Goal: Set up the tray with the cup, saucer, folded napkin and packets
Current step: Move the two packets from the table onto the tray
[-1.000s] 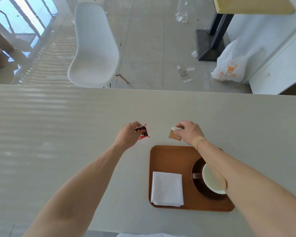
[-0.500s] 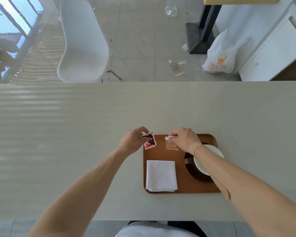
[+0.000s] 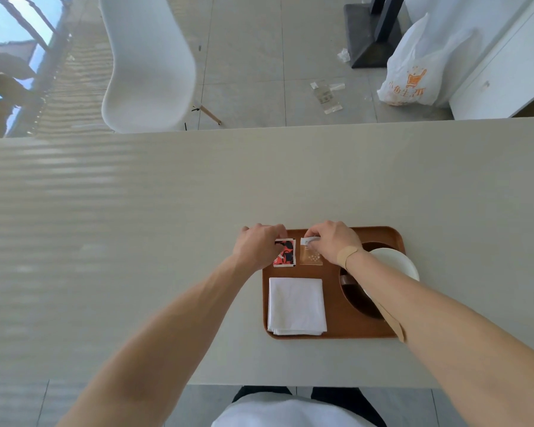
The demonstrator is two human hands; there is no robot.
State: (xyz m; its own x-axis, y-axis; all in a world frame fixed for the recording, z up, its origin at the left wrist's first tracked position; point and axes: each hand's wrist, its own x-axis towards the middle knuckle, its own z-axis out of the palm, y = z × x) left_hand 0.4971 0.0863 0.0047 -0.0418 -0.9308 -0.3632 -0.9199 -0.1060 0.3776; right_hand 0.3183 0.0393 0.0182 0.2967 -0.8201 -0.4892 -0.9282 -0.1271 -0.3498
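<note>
Beyond the pale table stands a white chair.

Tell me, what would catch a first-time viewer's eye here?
Two bare hands meet at the far end of a brown tray on a pale table: the left hand pinches a red-and-black packet, the right hand a tan packet, side by side. Nearer lies a folded white napkin, with a white cup on a dark saucer at the right.
</note>
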